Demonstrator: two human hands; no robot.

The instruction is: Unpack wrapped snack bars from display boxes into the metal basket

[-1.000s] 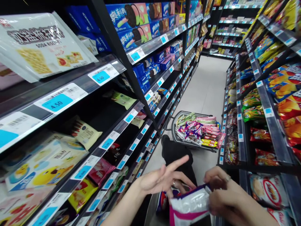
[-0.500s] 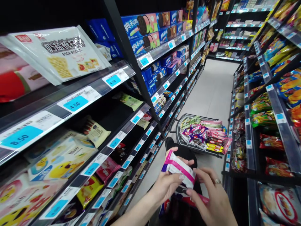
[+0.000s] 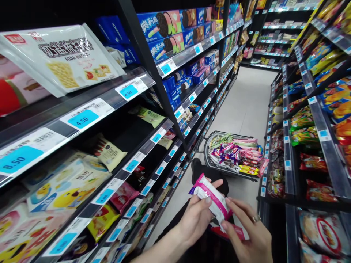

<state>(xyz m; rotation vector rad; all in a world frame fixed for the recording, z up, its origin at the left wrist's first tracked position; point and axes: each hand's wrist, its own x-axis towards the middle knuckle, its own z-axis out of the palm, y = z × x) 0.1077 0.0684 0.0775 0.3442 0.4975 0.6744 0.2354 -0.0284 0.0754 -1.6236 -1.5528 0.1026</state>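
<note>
A white snack packet with a pink stripe and purple end point(image 3: 205, 191) is tilted in front of me. My left hand point(image 3: 196, 217) grips it, thumb across the top and fingers beneath. At the packet's lower right end, my right hand point(image 3: 244, 226), with a ring on one finger, pinches the wrapper between thumb and fingertips. Just below, a red and pink packet point(image 3: 234, 231) lies partly hidden behind my right hand and the white packet. Beyond my hands, a black-rimmed basket point(image 3: 206, 148) on the floor holds several packaged snacks point(image 3: 230, 155).
To the left, shelves carry a soda biscuit bag point(image 3: 68, 58), blue cookie boxes point(image 3: 161, 27) and a cream-coloured packet point(image 3: 111, 151). Shelves of bright snack bags point(image 3: 301, 126) line the right. A grey floor aisle point(image 3: 238, 95) runs between them.
The white packet has turned slightly, and its lower right end now shows more between my hands. Both hands keep their hold. The view has shifted a little.
</note>
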